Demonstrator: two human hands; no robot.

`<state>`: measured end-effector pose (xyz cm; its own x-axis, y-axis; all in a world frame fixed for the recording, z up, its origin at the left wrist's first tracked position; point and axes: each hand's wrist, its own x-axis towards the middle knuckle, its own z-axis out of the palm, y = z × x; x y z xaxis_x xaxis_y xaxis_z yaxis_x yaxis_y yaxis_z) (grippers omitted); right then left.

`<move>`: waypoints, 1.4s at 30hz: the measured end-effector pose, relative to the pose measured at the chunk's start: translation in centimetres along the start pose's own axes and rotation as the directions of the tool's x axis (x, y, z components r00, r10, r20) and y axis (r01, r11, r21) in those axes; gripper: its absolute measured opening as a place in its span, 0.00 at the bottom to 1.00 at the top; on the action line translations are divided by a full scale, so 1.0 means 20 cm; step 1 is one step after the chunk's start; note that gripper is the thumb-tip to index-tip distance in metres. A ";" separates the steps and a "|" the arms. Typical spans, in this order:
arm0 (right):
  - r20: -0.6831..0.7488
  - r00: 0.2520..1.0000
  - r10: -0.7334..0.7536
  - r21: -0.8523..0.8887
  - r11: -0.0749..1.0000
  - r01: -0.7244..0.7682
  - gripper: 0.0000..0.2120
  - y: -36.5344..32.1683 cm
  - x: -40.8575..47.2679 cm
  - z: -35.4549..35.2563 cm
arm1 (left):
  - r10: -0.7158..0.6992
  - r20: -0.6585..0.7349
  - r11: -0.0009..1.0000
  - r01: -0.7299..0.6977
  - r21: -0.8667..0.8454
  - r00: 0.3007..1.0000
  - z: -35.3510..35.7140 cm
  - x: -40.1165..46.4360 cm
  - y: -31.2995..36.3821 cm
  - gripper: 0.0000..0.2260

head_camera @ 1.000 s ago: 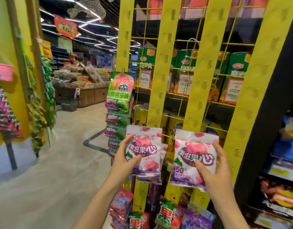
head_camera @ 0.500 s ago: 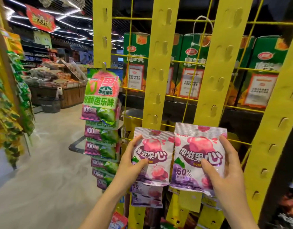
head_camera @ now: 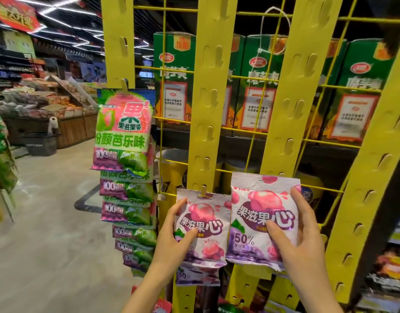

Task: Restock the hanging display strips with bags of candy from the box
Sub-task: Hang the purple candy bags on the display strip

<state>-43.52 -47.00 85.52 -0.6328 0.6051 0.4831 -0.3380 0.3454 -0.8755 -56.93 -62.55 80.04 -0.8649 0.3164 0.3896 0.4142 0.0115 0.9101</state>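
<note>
**A:** What are the hands doing?

**B:** Each holds a pink and purple candy bag. The left hand (head_camera: 172, 242) has its grip closed on the left candy bag (head_camera: 205, 227), thumb across the front and fingers curled round the left edge. That bag's top edge sits on a tab of the second yellow strip (head_camera: 208, 91), and the tab pokes through the hang hole.

**A:** And the other one?

**B:** The right hand (head_camera: 300, 245) pinches the right candy bag (head_camera: 262, 213), thumb on the front, fingers wrapped round the right edge. This bag sits just beside the first, slightly higher, in front of the third yellow strip (head_camera: 300, 91). I cannot tell whether it is hooked on.

**A:** Anything else nearby?

**B:** Below the left bag hangs another of the same kind (head_camera: 194, 276). To the left, a column of green and pink bags (head_camera: 126, 154) hangs from the first yellow strip (head_camera: 117, 41). Behind the yellow wire grid (head_camera: 246, 123) stand green boxes (head_camera: 174, 77) on a shelf.
</note>
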 end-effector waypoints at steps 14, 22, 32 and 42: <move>-0.040 0.999 0.034 0.026 0.999 -0.033 0.30 -0.01 -0.01 0.00 | 0.252 -0.116 0.954 -0.227 0.194 0.961 -0.07 0.08 0.21 0.18; -0.039 0.999 -0.032 -0.048 0.998 0.031 0.32 -0.02 -0.03 0.03 | 0.401 -0.090 0.901 -0.375 0.217 0.912 -0.07 0.26 0.54 0.17; 0.089 0.992 -0.087 0.028 0.996 0.085 0.31 -0.11 -0.01 0.18 | 0.474 -0.034 0.836 -0.437 0.331 0.880 -0.17 0.43 0.79 0.22; 0.144 0.986 -0.090 -0.041 0.994 0.097 0.31 -0.12 0.07 0.38 | 0.485 0.029 0.814 -0.464 0.349 0.874 -0.19 0.46 0.86 0.21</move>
<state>-48.98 -52.47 88.29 -0.6933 0.4623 0.5528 -0.3688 0.4315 -0.8233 -58.94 -63.08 99.78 -0.5467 0.3096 0.7780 0.8373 0.1942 0.5111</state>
